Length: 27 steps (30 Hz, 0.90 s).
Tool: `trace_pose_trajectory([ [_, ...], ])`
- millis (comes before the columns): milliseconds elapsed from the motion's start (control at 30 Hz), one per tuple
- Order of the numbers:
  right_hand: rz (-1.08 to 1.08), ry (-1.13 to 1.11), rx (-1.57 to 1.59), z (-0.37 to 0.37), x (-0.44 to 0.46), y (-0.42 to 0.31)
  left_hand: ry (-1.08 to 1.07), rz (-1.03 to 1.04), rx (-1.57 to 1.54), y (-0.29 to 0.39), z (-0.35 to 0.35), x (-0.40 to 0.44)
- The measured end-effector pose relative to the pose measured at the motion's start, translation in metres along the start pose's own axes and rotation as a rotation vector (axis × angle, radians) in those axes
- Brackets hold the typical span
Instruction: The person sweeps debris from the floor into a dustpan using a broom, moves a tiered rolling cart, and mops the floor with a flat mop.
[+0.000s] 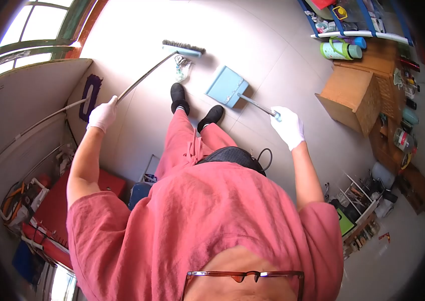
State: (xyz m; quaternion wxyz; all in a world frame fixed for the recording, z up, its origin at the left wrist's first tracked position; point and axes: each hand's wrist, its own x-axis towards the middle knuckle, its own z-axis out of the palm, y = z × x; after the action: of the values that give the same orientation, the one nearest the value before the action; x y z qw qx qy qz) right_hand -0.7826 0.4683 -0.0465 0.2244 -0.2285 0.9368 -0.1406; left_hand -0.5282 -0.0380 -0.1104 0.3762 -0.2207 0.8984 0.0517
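My left hand [103, 115], in a white glove, is closed round the upper end of a broom handle. The pole slants up to a broom [182, 48] with a light blue head and grey bristles on the pale tiled floor. Under the broom head lies a crumpled clear and white plastic wrapper [182, 68], just beyond my black shoe. My right hand [289, 128], also gloved in white, grips the handle of a light blue dustpan [227, 86]. The pan rests on the floor to the right of the wrapper, apart from it.
A purple mop head [91, 98] leans by the board at the left. Wooden cabinets [348, 98] stand at the right, with a green bottle [340, 50] above them. Behind my left arm is a red surface [67, 200]; a white rack [358, 193] holds items at the lower right.
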Motion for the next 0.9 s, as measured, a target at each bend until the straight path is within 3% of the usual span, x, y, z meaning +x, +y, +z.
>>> trace_pose_trajectory([
  [133, -0.072, -0.105, -0.057, 0.004, 0.032, -0.039, 0.055, -0.146, -0.38, 0.031, 0.048, 0.006],
  [233, -0.099, -0.146, -0.073, 0.021, 0.048, -0.062, -0.062, -0.314, -0.737, 0.07, 0.067, 0.006],
  [267, -0.106, -0.15, -0.065, 0.027, 0.052, -0.069, -0.065, -0.246, -0.903, 0.065, 0.134, 0.03],
  [333, -0.142, -0.16, -0.055, 0.036, 0.058, -0.085, -0.211, -0.362, -1.176, 0.096, 0.116, 0.016],
  [700, -0.04, -0.12, 0.043, 0.071, 0.066, -0.144, -0.529, -0.512, -1.659, 0.17, 0.097, -0.026],
  [900, -0.033, -0.108, 0.03, 0.069, 0.07, -0.138, -0.585, -0.363, -1.591, 0.16, 0.091, -0.066],
])
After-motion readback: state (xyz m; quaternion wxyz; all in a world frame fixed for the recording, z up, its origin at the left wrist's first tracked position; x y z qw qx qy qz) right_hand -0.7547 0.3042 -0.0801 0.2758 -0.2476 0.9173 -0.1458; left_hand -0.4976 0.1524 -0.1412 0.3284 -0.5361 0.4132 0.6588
